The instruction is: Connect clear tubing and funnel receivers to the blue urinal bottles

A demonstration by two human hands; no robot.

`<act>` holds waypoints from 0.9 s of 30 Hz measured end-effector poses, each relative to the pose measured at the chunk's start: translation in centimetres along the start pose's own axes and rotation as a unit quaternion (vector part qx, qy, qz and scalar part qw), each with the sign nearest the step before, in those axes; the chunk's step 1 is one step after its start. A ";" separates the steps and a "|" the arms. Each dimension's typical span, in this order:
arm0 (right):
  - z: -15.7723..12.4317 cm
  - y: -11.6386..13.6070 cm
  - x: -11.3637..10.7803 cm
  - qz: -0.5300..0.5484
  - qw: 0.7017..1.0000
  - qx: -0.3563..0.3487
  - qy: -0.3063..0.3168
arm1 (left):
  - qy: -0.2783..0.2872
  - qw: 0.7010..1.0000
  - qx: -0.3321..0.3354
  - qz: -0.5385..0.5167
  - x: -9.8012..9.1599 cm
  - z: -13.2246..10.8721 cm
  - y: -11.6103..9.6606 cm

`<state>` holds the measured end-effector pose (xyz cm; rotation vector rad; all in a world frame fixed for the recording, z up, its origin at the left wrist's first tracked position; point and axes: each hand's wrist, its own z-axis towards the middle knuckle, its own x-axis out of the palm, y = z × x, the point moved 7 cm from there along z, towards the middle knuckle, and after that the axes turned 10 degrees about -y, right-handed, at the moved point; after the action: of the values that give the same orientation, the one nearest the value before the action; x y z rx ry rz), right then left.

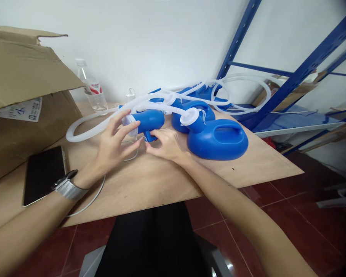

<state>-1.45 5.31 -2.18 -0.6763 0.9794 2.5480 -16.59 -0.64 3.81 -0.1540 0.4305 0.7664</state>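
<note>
A blue cylindrical urinal funnel (150,120) with a translucent white cap (129,124) lies on its side in front of me. My left hand (113,140) curves around the capped end, fingers on the cap and thumb near its thin strap. My right hand (165,145) pinches the short blue handle (148,136) under the funnel; its fingertips partly hide the handle. To the right stands a blue urinal bottle (217,148) with a looped handle and a white cap (189,116) on its slanted neck. Another blue bottle (177,121) sits partly hidden behind it.
Translucent hoses (86,135) loop across the wooden table (173,184). At left are an open cardboard box (31,127), a dark tablet (44,173) and a water bottle (95,94). A charger (130,95) stands by the wall. A blue metal shelf (300,73) rises at right.
</note>
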 end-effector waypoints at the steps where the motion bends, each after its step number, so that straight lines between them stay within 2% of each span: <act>1: 0.0 0.0 0.0 0.001 1.000 0.001 0.002 | 0.002 1.000 -0.002 0.006 0.0 -0.1 0.1; 14: 0.0 0.0 0.1 -0.004 1.000 -0.008 -0.009 | -0.014 1.000 -0.016 0.010 0.2 -0.3 -0.3; 20: -0.1 0.5 -0.2 0.007 0.999 -0.046 -0.018 | -0.015 0.999 -0.021 0.020 0.1 -0.3 -0.2; 24: 0.0 0.4 -0.2 0.001 0.999 -0.030 -0.009 | -0.020 1.000 -0.016 0.001 0.0 -0.2 -0.2; 27: -0.1 0.4 -0.2 -0.008 0.998 -0.051 -0.028 | -0.012 1.000 -0.004 -0.006 0.0 -0.2 -0.2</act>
<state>-1.40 4.95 -1.93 -0.6345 0.8283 2.6016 -16.49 -0.79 3.62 -0.1554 0.4041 0.7569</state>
